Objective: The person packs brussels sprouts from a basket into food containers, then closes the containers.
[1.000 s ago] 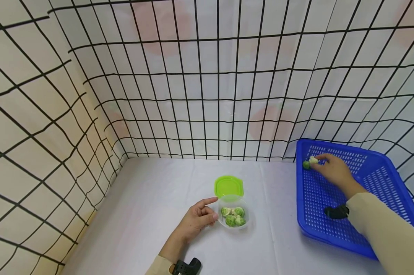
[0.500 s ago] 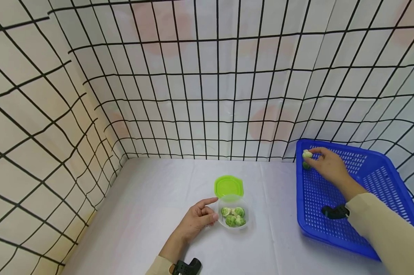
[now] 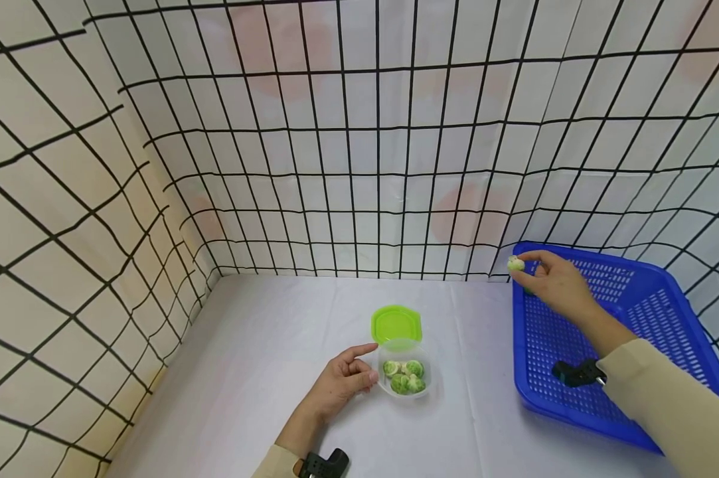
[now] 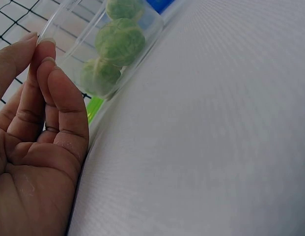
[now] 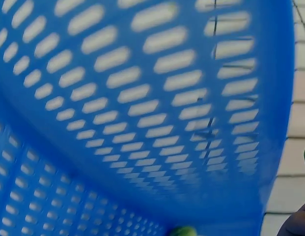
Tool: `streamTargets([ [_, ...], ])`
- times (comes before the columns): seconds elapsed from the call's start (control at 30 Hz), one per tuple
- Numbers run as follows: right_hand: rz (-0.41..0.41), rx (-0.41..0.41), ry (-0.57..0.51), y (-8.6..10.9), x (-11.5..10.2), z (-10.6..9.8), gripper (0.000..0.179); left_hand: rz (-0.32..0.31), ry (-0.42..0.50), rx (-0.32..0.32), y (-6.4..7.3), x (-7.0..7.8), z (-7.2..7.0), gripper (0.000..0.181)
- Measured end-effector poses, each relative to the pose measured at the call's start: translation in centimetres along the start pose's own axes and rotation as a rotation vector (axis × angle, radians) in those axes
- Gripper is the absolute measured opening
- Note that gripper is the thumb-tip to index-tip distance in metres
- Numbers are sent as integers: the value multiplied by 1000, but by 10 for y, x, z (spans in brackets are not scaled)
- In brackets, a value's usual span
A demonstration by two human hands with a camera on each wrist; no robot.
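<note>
My right hand (image 3: 556, 285) pinches a pale Brussels sprout (image 3: 516, 263) between thumb and fingers, above the left rim of the blue basket (image 3: 520, 358). Another sprout (image 5: 183, 231) lies low in the basket, mostly hidden by the hand in the head view. At the middle of the table stands a round clear plastic container (image 3: 426, 386) with several Brussels sprouts (image 3: 408, 384) in it. My left hand (image 3: 338, 385) is at its left side; the left wrist view shows thumb and fingertips (image 4: 46, 48) meeting at the rim, the other fingers bent.
A bright green lid (image 3: 397, 323) lies just behind the container, partly seen through its rim. Black wire grid (image 3: 359, 192) stands along the back and sides of the white table (image 3: 245, 345). The basket's raised wall (image 5: 142, 98) is close to the right wrist.
The right hand has lifted the sprout out of the basket and carried it left to above the rim. The left hand and the container stay where they were.
</note>
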State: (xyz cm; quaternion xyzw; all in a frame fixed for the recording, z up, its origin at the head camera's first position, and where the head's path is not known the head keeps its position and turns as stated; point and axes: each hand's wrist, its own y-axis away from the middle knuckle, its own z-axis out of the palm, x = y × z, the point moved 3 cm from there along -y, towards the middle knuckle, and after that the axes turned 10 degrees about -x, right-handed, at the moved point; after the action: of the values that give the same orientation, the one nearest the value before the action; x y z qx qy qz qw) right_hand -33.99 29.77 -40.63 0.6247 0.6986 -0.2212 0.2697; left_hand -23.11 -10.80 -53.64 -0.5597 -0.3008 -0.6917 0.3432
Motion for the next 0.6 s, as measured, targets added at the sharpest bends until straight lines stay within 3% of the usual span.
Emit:
streamTargets([
  [0.6, -117, -117, -86, 28, -71, 20, 47, 24, 8, -18, -1, -2, 0, 63],
])
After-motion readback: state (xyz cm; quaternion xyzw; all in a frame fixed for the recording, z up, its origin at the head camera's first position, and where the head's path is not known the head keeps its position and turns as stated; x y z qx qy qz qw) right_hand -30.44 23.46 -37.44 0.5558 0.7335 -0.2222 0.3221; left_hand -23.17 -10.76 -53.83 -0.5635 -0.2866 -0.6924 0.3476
